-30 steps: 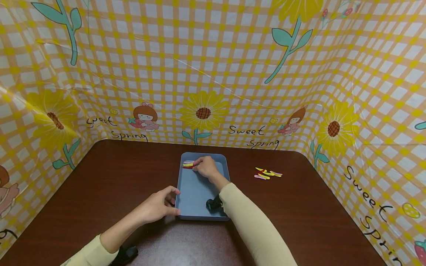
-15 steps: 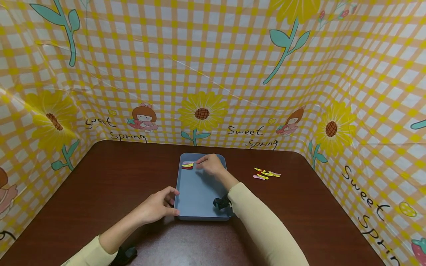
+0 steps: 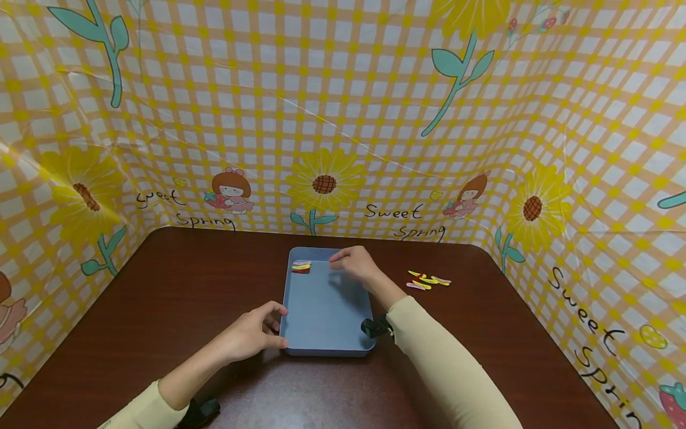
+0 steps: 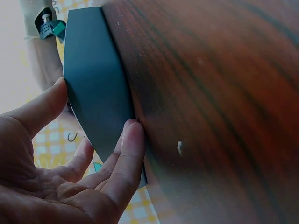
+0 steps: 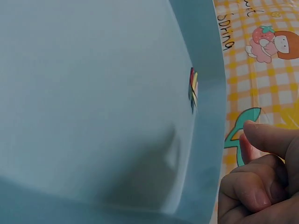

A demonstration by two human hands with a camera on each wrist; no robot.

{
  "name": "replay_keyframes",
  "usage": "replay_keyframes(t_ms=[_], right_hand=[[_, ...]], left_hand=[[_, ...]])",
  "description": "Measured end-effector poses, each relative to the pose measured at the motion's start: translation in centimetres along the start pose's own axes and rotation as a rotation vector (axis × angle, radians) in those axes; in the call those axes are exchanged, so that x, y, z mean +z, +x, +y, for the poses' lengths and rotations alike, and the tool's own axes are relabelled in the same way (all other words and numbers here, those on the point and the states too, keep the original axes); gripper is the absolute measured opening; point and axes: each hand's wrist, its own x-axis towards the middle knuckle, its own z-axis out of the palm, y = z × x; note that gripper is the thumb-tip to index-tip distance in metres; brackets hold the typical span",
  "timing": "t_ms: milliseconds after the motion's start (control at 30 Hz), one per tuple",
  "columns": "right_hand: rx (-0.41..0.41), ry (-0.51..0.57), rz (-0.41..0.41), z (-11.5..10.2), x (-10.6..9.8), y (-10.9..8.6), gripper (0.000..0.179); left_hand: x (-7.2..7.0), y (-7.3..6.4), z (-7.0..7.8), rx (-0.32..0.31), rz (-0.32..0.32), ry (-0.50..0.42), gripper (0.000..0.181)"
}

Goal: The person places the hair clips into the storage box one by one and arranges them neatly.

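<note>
My left hand [image 3: 252, 333] rests against the left side of a blue-grey rectangular tray [image 3: 327, 316]. In the left wrist view, the thumb [image 4: 56, 95] touches the rim, and other fingertips lie against the outer wall lower down. A short row of snap hair clips [image 3: 301, 267], pink, yellow and red, lies inside the tray's far left corner. My right hand [image 3: 355, 264] hovers over the tray's far right part, with nothing in it. In the right wrist view its thumb and index finger stick out while other fingers are bent.
A loose pile of pink, yellow and red hair clips [image 3: 429, 280] lies on the dark wooden table [image 3: 461, 357], right of the tray. A checked flowered cloth [image 3: 268, 119] walls off the back and both sides.
My right hand has drawn off the clips in the tray and moved right, uncovering the row. My left hand stays at the tray's left edge.
</note>
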Motion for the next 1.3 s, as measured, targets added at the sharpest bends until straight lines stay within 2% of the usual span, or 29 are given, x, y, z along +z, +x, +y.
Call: replay_keyframes(t_ms=[600,1300], right_hand=[[0.022,0.090,-0.050,2.0,-4.7,-1.7,0.030],[0.091,0.116,0.016,6.0,-10.5,-4.0,0.032]], left_hand=[[0.0,0.0,0.2,-0.003,0.005,-0.010,0.055],[0.0,0.0,0.1,-0.012,-0.003,-0.017,0.055]])
